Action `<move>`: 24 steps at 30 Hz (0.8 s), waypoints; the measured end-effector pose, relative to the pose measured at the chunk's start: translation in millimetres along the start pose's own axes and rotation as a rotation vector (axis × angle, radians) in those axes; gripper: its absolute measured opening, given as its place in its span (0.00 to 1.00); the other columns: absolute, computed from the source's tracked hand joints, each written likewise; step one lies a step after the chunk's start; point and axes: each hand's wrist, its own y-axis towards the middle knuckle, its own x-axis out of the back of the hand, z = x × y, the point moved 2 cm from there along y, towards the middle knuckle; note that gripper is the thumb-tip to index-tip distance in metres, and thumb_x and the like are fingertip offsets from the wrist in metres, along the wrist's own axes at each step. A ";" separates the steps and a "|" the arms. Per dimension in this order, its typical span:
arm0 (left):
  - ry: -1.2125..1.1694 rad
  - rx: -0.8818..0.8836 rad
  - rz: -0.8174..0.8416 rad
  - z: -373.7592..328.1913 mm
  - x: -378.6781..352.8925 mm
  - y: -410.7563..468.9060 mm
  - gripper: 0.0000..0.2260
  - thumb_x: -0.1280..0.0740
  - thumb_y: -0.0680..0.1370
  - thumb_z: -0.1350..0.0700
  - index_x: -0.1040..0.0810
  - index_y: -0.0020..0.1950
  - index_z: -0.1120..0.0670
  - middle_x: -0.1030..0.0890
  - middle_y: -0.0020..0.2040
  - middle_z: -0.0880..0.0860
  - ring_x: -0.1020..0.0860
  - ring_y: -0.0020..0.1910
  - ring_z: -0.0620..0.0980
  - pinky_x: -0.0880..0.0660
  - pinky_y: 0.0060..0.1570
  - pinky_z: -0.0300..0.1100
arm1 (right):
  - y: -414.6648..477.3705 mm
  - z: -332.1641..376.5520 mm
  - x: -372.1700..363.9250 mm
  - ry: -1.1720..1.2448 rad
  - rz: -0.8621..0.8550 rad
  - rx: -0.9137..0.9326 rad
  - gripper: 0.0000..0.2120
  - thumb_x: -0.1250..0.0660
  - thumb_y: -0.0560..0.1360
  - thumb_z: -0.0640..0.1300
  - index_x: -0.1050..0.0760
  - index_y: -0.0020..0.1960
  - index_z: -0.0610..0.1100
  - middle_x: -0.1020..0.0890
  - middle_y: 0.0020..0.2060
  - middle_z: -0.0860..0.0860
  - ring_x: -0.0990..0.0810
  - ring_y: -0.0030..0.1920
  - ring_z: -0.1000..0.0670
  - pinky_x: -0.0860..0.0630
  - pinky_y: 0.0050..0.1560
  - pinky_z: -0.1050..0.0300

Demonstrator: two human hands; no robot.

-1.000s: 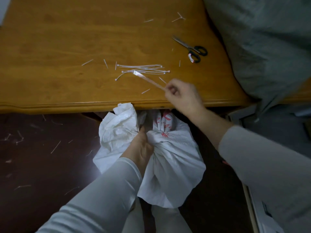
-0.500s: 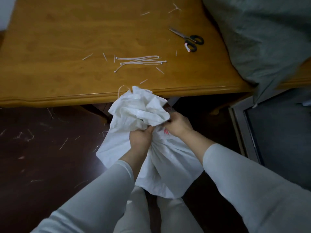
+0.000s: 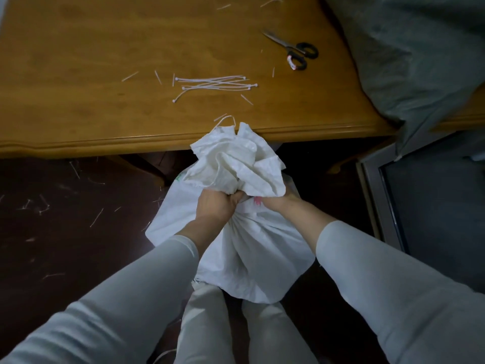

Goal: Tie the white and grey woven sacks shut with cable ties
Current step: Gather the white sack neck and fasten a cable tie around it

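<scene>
White sack [image 3: 244, 253] stands on the dark floor [image 3: 65, 245] between the person's legs, just in front of the table [image 3: 78, 74] edge. Its long axis is upright, mouth up. The neck [image 3: 244, 204] is bunched tight and the ruffled mouth [image 3: 236, 164] flares above it. Left hand [image 3: 215, 206] grips the neck from the left, fingers curled round the gather. Right hand [image 3: 278, 199] sits against the neck from the right, but its fingers go under the ruffle, so can't tell whether it is clamped or on what. The hands nearly meet, level with the neck, with the sack body below them and the ruffle above. A thin white strip [image 3: 225, 119] arcs up just behind the ruffle top, likely the cable tie in use. Its lower end is hidden, so unclear if it rounds the neck yet. Judged step: wrapping the tie. It has to circle crosswise to the sack's axis, right at the left fist. The right hand is on the free side and probably threads while the left holds the gather. Risk: the gather loosens if the left grip eases. Spare cable ties [image 3: 215, 84] lie on the table beyond the sack, scissors [image 3: 294, 49] further right, grey sack [image 3: 406, 48] at the table's right end. Offcuts [image 3: 39, 206] litter the floor on the left.
</scene>
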 end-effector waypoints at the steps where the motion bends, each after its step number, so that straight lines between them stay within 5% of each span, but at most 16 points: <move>1: -0.050 -0.006 -0.019 0.1 -1.8 1.7 0.19 0.32 0.75 0.52 0.26 0.63 0.61 0.22 0.60 0.59 0.27 0.62 0.59 0.31 0.55 0.42 | 7.2 -2.0 -4.0 0.011 -0.046 0.006 0.07 0.40 0.78 0.46 0.28 0.53 0.44 0.22 0.47 0.46 0.24 0.52 0.45 0.27 0.54 0.52; 5: -0.166 0.078 -0.093 -0.6 -6.3 7.0 0.21 0.34 0.77 0.52 0.29 0.67 0.60 0.25 0.65 0.58 0.29 0.65 0.57 0.33 0.60 0.41 | 15.5 -2.0 -14.2 -0.028 -0.105 0.047 0.09 0.37 0.74 0.43 0.22 0.42 0.39 0.17 0.41 0.42 0.18 0.43 0.41 0.19 0.45 0.45; 8: -0.365 0.347 -0.041 13.2 -13.8 18.4 0.21 0.35 0.77 0.50 0.27 0.65 0.62 0.22 0.60 0.59 0.23 0.58 0.57 0.29 0.55 0.42 | 10.2 6.7 -17.3 -0.107 -0.095 0.073 0.13 0.40 0.73 0.40 0.26 0.31 0.43 0.18 0.37 0.44 0.17 0.42 0.42 0.20 0.41 0.53; 11: -0.595 0.616 0.046 20.8 -16.7 17.4 0.20 0.33 0.76 0.48 0.26 0.59 0.61 0.26 0.38 0.55 0.29 0.30 0.49 0.28 0.28 0.36 | 8.4 15.2 -25.5 -0.224 -0.116 0.059 0.09 0.40 0.77 0.42 0.21 0.49 0.45 0.20 0.51 0.43 0.21 0.54 0.42 0.30 0.43 0.57; 13: -0.657 0.752 0.054 25.4 -17.6 18.1 0.16 0.32 0.74 0.46 0.28 0.53 0.57 0.33 0.32 0.52 0.38 0.26 0.47 0.38 0.15 0.29 | 6.1 20.8 -31.8 -0.266 -0.136 0.060 0.11 0.40 0.77 0.41 0.24 0.57 0.44 0.22 0.56 0.43 0.23 0.57 0.42 0.28 0.46 0.55; 18: -0.860 0.897 0.195 30.9 -20.6 18.2 0.17 0.40 0.80 0.48 0.32 0.34 0.55 0.31 0.15 0.49 0.33 0.21 0.47 0.38 0.26 0.33 | 3.3 33.5 -49.8 -0.296 -0.155 0.060 0.12 0.40 0.78 0.41 0.26 0.60 0.43 0.22 0.58 0.44 0.23 0.58 0.42 0.32 0.45 0.55; 22: -0.968 0.927 0.223 41.4 -22.8 19.6 0.17 0.41 0.81 0.52 0.31 0.34 0.58 0.25 0.20 0.53 0.25 0.21 0.48 0.31 0.28 0.35 | 4.0 32.0 -62.6 -0.084 -0.108 -0.099 0.05 0.38 0.77 0.41 0.27 0.50 0.40 0.21 0.56 0.44 0.23 0.57 0.42 0.28 0.51 0.54; 24: -0.923 0.960 0.265 49.0 -20.1 23.5 0.14 0.37 0.78 0.53 0.29 0.33 0.57 0.25 0.22 0.51 0.26 0.24 0.47 0.31 0.29 0.35 | 12.2 27.6 -63.9 0.126 -0.082 -0.221 0.11 0.33 0.71 0.46 0.22 0.50 0.40 0.18 0.48 0.43 0.20 0.54 0.41 0.25 0.51 0.55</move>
